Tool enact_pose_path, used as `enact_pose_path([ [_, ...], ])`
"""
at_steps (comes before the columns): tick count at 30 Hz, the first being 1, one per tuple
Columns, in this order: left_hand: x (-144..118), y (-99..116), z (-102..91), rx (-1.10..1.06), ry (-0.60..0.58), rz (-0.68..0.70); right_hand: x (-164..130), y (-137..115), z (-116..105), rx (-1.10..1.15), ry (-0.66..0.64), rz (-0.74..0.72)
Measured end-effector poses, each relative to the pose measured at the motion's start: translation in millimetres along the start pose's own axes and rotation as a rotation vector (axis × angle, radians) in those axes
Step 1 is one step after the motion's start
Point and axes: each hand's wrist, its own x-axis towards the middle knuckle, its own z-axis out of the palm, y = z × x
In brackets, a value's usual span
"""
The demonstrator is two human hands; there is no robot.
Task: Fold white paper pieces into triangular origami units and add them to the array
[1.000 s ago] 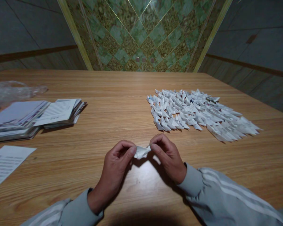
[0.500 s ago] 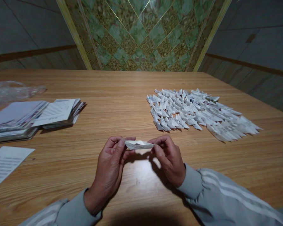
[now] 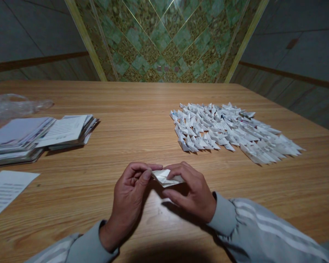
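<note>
A small white folded paper boat (image 3: pixel 163 178) is held above the table in front of me, its near side tilted up. My left hand (image 3: pixel 133 190) pinches its left end between thumb and fingers. My right hand (image 3: pixel 193 190) is at the other end, with the index finger laid on the boat's folds and further fingers behind it. Its thumb stands apart, below the boat's lower edge. The boat's right tip is partly covered by the right fingers.
Many similar paper boats (image 3: pixel 214 128) stand packed together on the wooden table (image 3: pixel 131 120), at right. To the left lie stacks of paper (image 3: pixel 19 133), another stack with a printed sheet on top (image 3: pixel 64 129), a loose printed sheet (image 3: pixel 9 190) and a clear plastic bag (image 3: pixel 13 106).
My right hand has shifted its grip from the boat's tip: the index finger now lies on the folds and the thumb has come away. The boat has tipped and dropped slightly.
</note>
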Motion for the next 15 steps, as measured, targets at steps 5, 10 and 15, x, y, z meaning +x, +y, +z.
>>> enact_pose_path([
  [5,-1,0,0.7,-0.101,-0.008,-0.057,-1,5,3,0.079,0.099,0.152],
  [10,2,3,4.9,-0.226,-0.002,-0.143,-2,7,4,0.189,0.151,0.311],
  [15,4,5,5.1,-0.228,-0.015,-0.143,-1,11,4,0.233,0.148,0.420],
])
